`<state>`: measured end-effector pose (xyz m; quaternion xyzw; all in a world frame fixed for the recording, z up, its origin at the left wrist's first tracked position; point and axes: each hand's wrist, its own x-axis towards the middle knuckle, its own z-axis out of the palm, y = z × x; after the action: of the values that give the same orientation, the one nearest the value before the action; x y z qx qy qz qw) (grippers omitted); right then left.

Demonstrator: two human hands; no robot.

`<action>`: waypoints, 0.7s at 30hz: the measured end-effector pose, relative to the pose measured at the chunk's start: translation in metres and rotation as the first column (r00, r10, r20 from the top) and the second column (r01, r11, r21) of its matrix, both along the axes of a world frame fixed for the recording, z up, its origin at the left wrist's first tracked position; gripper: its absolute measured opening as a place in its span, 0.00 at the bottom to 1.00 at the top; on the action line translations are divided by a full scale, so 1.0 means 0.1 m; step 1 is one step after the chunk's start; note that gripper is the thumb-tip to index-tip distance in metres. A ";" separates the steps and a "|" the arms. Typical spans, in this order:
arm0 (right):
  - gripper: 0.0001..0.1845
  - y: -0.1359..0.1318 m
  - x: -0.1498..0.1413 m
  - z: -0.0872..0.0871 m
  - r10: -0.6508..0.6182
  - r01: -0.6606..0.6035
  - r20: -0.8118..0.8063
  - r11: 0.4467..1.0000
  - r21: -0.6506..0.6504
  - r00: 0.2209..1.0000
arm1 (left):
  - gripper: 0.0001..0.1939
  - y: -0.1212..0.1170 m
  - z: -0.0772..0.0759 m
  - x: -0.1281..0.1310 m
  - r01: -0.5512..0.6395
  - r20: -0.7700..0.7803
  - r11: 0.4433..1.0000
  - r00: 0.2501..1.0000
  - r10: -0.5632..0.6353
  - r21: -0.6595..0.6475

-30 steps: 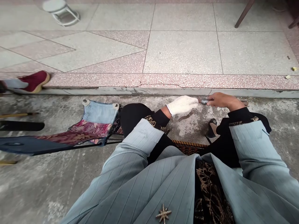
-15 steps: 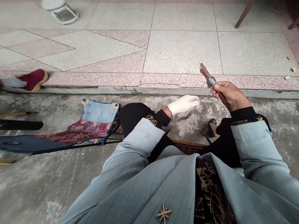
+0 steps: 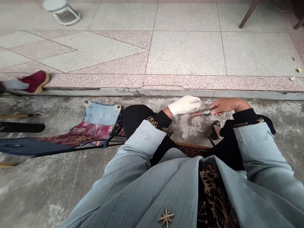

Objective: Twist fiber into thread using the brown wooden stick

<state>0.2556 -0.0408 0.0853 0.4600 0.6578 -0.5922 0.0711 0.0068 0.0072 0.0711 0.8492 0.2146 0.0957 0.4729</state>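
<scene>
My right hand (image 3: 224, 106) is bare and wrapped round a short brown stick (image 3: 197, 113), which lies nearly level and points left. A coil of thin grey wire (image 3: 206, 112) is wound about the stick just beyond my fingers. To the left, my left hand (image 3: 184, 106) wears a white knitted glove, its fingers pinched together. A fine strand of wire runs between the coil and these fingers. On the concrete below, a small curved brown piece (image 3: 190, 121) is partly covered by the stick's tip.
A pink-edged tiled step (image 3: 114, 81) runs across in front of me. To my left stands a folding chair with patterned cloth (image 3: 92, 133). Another person's red shoe (image 3: 35, 81) rests by the step. A white stool (image 3: 66, 14) is at the upper left.
My right hand has lowered and turned the stick from tilted up to nearly level, pointing left, bringing it close to my gloved hand. The gloved hand has shifted slightly left.
</scene>
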 end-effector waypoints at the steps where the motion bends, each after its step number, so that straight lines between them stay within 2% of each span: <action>1: 0.18 -0.02 0.01 0.04 0.030 -0.035 -0.094 0.998 -0.057 0.995 | 0.15 0.01 0.00 0.00 0.008 0.017 1.000 1.000 -0.007 -0.018; 3: 0.18 -0.07 0.01 0.12 -0.041 0.024 -0.264 0.998 -0.065 0.964 | 0.15 0.01 0.00 0.00 -0.024 0.064 0.995 0.997 0.030 -0.099; 5: 0.18 -0.12 0.00 0.20 -0.228 0.244 -0.423 0.970 -0.016 0.877 | 0.14 0.00 0.01 0.01 -0.075 0.105 0.972 0.989 0.100 -0.222; 7: 0.18 -0.15 -0.01 0.23 -0.410 0.491 -0.560 0.871 -0.007 0.720 | 0.14 -0.01 -0.01 0.02 -0.086 0.131 0.937 0.982 0.137 -0.338; 9: 0.20 -0.14 -0.03 0.23 -0.523 0.656 -0.647 0.754 -0.047 0.555 | 0.13 -0.03 -0.03 0.03 -0.063 0.135 0.911 0.982 0.129 -0.408; 11: 0.23 -0.10 -0.03 0.18 -0.585 0.736 -0.679 0.670 -0.097 0.443 | 0.13 -0.04 -0.05 0.04 -0.051 0.130 0.908 0.985 0.115 -0.415; 13: 0.24 -0.05 -0.03 0.11 -0.636 0.789 -0.669 0.602 -0.119 0.385 | 0.14 -0.06 -0.05 0.04 -0.047 0.115 0.931 0.989 0.095 -0.362; 15: 0.23 -0.01 -0.04 0.03 -0.684 0.832 -0.623 0.546 -0.095 0.378 | 0.14 -0.07 -0.01 0.04 -0.030 0.102 0.966 0.993 0.058 -0.257; 17: 0.20 0.02 -0.07 -0.03 -0.725 0.854 -0.532 0.520 -0.008 0.437 | 0.14 -0.07 0.04 0.04 0.006 0.086 0.991 0.996 0.006 -0.134; 19: 0.18 0.04 -0.10 -0.07 -0.735 0.811 -0.353 0.564 0.156 0.579 | 0.13 -0.07 0.07 0.03 0.035 0.051 0.999 0.998 -0.033 -0.033; 21: 0.15 0.05 -0.13 -0.09 -0.670 0.651 -0.087 0.671 0.353 0.737 | 0.14 -0.07 0.07 0.03 0.050 -0.006 0.998 0.999 -0.050 0.037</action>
<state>0.2426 -0.0360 0.0764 0.6859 0.5417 -0.4347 -0.2172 0.0102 0.0000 0.0776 0.8631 0.1928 0.0855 0.4589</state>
